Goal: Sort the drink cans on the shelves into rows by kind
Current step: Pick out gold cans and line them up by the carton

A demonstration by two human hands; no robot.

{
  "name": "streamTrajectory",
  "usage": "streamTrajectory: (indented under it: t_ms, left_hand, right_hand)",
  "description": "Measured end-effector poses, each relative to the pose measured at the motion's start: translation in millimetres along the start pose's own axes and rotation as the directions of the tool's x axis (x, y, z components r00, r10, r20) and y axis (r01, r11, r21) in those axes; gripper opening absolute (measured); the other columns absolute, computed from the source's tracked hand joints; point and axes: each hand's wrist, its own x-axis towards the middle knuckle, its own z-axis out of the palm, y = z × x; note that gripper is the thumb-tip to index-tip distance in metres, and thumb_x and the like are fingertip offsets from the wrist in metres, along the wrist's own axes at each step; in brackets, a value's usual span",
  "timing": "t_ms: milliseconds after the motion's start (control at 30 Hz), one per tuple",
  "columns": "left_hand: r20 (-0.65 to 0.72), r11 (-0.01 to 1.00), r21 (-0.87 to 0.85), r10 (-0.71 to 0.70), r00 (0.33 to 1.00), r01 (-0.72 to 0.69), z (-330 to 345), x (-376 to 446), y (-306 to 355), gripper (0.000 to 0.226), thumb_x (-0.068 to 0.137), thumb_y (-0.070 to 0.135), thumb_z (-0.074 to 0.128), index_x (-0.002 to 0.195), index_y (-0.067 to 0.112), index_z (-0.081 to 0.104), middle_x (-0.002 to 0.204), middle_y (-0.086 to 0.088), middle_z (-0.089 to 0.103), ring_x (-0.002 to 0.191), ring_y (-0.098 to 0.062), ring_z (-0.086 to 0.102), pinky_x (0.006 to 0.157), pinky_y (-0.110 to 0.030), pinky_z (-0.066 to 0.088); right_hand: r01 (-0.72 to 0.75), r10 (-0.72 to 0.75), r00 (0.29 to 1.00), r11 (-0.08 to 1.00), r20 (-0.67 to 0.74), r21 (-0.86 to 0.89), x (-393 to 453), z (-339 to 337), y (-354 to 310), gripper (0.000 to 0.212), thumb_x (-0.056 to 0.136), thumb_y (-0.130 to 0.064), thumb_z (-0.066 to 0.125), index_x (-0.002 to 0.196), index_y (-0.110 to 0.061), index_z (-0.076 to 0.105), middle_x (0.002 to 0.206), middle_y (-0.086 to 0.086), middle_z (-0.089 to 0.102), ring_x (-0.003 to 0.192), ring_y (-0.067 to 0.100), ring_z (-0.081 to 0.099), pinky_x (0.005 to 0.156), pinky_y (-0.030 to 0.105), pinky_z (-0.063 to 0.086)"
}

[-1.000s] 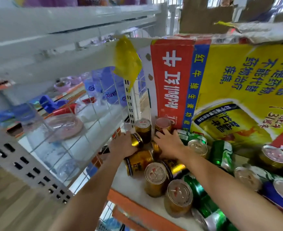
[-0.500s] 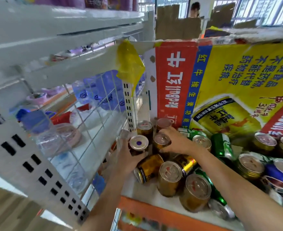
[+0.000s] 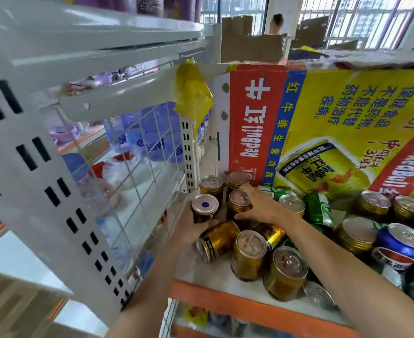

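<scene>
**Head view: gold cans at the shelf's back-left corner**

Head view has my left hand [image 3: 193, 228] wrapped around an upright dark, silver-topped metal can [image 3: 204, 208], my right hand [image 3: 259, 206] gripping a gold metal can [image 3: 239, 203] beside it. Smooth, rigid, probably full; I'd grip mid-wall.

Small shop or its stockroom. White metal retail shelving [image 3: 86, 57] with slotted uprights [image 3: 187, 152] and a wire mesh divider [image 3: 142, 152], orange strip along the shelf edge [image 3: 245, 306]. Loose drink cans [image 3: 248, 254] crowd one shelf in front of a printed RedBull carton [image 3: 335, 123]. Big blue water bottles [image 3: 149, 137] and bagged goods sit on the next bay. Cardboard boxes [image 3: 249, 42] stacked behind, barred windows [image 3: 347, 18] beyond them.
</scene>
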Motion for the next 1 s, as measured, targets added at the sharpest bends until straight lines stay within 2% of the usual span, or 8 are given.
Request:
streamTrajectory:
  t_ms: [133,233,400,533,633,767,867,1000]
  left_hand:
    - [-0.065,0.937,0.348,0.033,0.997,-0.009,-0.9,6.5,7.6,0.099,0.051,0.071,0.069,0.136,0.034,0.034,0.142,-0.008,0.038,0.134,-0.032,0.033,0.109,-0.051,0.030]
    - [-0.073,0.875,0.482,-0.005,0.997,0.040,-4.4,7.1,15.9,0.101,0.058,0.067,0.072,0.143,0.035,0.027,0.151,-0.010,0.024,0.139,-0.035,0.021,0.113,-0.053,0.020]
    - [-0.063,0.920,0.386,-0.056,0.996,0.076,-10.6,4.8,14.8,0.088,0.062,0.039,0.082,0.135,0.020,0.036,0.137,-0.008,0.045,0.126,-0.028,0.043,0.104,-0.046,0.039]
    - [-0.014,0.945,0.312,-0.100,0.995,0.099,-7.0,1.5,2.0,0.086,0.042,0.046,0.071,0.120,0.035,0.036,0.130,-0.006,0.045,0.119,-0.029,0.048,0.096,-0.047,0.046]
    - [0.034,0.975,0.199,-0.102,0.994,0.093,-9.2,-6.5,0.8,0.073,0.059,0.030,0.076,0.123,0.034,0.040,0.126,-0.006,0.049,0.113,-0.028,0.052,0.096,-0.047,0.047]
    - [-0.175,0.996,0.086,0.001,0.985,0.015,-7.6,-11.5,2.8,0.090,0.047,0.048,0.077,0.122,0.046,0.028,0.124,0.002,0.051,0.112,-0.022,0.053,0.095,-0.049,0.047]
    - [-0.342,0.993,0.107,0.092,0.935,-0.059,-3.0,-14.5,20.1,0.085,0.057,0.047,0.081,0.125,0.032,0.031,0.114,0.006,0.044,0.115,-0.018,0.044,0.098,-0.042,0.042]
    - [-0.349,0.979,0.165,0.173,0.921,-0.121,0.2,-10.0,29.9,0.071,0.067,0.037,0.081,0.125,0.022,0.042,0.124,-0.004,0.045,0.121,-0.020,0.039,0.096,-0.032,0.035]
  right_hand:
    - [-0.014,0.014,1.000,0.998,-0.007,-0.054,0.1,-1.8,-0.6,0.091,0.073,-0.039,0.077,0.143,-0.016,0.024,0.141,0.011,0.043,0.128,0.026,0.044,0.104,0.033,0.035]
    - [-0.026,0.027,1.000,0.997,0.010,-0.072,1.8,-2.5,-1.2,0.091,0.071,-0.039,0.078,0.141,-0.017,0.025,0.138,0.011,0.046,0.125,0.026,0.046,0.104,0.037,0.039]
    - [-0.024,0.025,1.000,0.997,0.014,-0.070,0.9,-2.9,-1.1,0.086,0.074,-0.037,0.076,0.141,-0.016,0.026,0.138,0.011,0.044,0.126,0.026,0.045,0.104,0.034,0.037]
    - [-0.016,0.015,1.000,0.998,-0.004,-0.053,-2.0,-0.1,2.8,0.084,0.076,-0.038,0.075,0.141,-0.016,0.027,0.137,0.013,0.045,0.125,0.027,0.045,0.103,0.033,0.036]
    - [0.000,0.000,1.000,0.999,-0.012,-0.037,-3.4,0.7,3.4,0.081,0.077,-0.037,0.074,0.140,-0.017,0.027,0.138,0.012,0.045,0.126,0.026,0.045,0.102,0.031,0.035]
    - [-0.009,0.009,1.000,0.999,0.010,-0.039,-2.9,-1.7,3.1,0.080,0.077,-0.039,0.074,0.139,-0.018,0.029,0.139,0.011,0.045,0.126,0.025,0.044,0.103,0.034,0.037]
    - [-0.014,0.015,1.000,0.999,0.023,-0.047,-0.8,-2.8,2.7,0.081,0.075,-0.040,0.075,0.138,-0.018,0.029,0.140,0.010,0.044,0.126,0.025,0.044,0.104,0.036,0.038]
    - [-0.016,0.017,1.000,0.999,0.008,-0.044,-0.6,-1.9,2.4,0.081,0.075,-0.043,0.074,0.138,-0.018,0.031,0.139,0.010,0.044,0.126,0.025,0.044,0.104,0.036,0.038]
